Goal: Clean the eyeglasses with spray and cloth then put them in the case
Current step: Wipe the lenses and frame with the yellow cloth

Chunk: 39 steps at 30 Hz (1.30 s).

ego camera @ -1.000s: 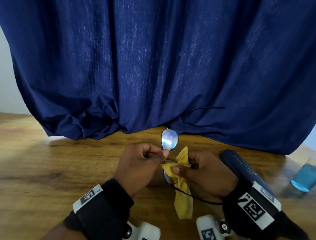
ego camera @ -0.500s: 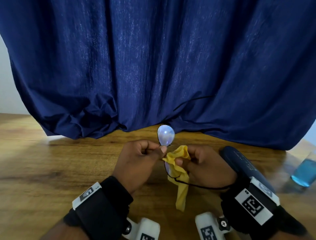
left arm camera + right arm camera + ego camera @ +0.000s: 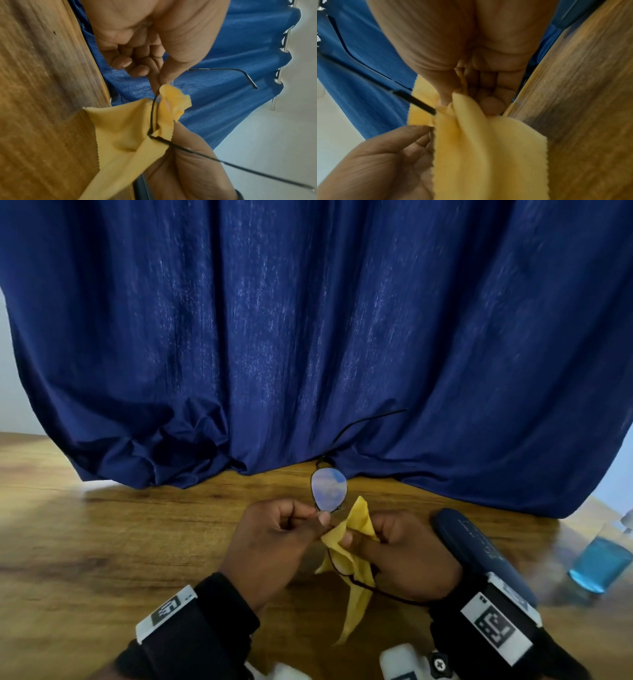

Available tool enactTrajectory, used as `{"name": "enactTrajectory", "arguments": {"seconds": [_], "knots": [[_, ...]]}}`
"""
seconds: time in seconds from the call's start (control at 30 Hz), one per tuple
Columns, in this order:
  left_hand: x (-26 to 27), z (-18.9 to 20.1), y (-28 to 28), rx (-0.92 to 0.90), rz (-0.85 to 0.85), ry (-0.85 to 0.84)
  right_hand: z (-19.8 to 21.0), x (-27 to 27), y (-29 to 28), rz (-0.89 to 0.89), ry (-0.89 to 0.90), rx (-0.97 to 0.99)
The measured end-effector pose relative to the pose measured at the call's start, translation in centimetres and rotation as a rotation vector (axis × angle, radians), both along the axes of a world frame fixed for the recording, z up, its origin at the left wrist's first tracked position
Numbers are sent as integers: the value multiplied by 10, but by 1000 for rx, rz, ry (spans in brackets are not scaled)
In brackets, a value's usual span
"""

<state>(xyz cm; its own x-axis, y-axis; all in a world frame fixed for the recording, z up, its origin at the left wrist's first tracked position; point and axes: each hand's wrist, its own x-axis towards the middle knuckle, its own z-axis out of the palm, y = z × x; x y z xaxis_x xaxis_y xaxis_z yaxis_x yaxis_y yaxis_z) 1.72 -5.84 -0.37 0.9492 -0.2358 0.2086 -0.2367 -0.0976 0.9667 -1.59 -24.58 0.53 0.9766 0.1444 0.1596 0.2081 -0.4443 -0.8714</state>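
Note:
Thin black-framed eyeglasses (image 3: 329, 489) are held above the wooden table (image 3: 102, 542), one lens standing up and catching light. My left hand (image 3: 274, 542) pinches the frame near the bridge (image 3: 155, 97). My right hand (image 3: 400, 556) pinches a yellow cloth (image 3: 352, 563) around the other lens, which the cloth hides. The cloth (image 3: 479, 148) hangs down below the fingers. One temple arm (image 3: 240, 165) passes over my right hand; the other (image 3: 370, 421) points up against the curtain. A dark blue case (image 3: 479, 549) lies shut just right of my right hand.
A clear spray bottle with blue liquid (image 3: 599, 566) stands at the far right of the table. A dark blue curtain (image 3: 308, 337) hangs across the back and bunches onto the tabletop. Pale wall shows at both edges.
The glasses have tilted slightly, so the upper lens and its raised temple arm shifted. The cloth was rubbed and regathered around the lower lens. Both hands stay in the same place.

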Motion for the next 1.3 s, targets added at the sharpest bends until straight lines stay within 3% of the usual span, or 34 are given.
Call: {"name": "enactTrajectory", "arguments": {"seconds": [0.13,0.23,0.4,0.53,0.73,0.87,0.93,1.1,1.3], "knots": [[5,-1,4,-1,50,-20,-7,5,-1,-2,-33,-53],[3,0,1,1,0,14,-10,5,2,-31,49,27],[-4,1,-2,-11,-45,40,-10,3,6,-66,26,105],[1,2,2,19,9,0,-4,4,3,-26,-141,-76],[9,0,6,13,63,-2,-9,3,4,92,-36,-27],[3,0,2,45,34,10,-13,6,3,-12,14,10],[1,-1,0,48,27,16,-17,9,3,-66,-3,48],[4,0,2,38,55,8,-9,7,1,-16,-132,-90],[4,3,5,34,101,-18,-2,1,-1,119,53,-38]]}}
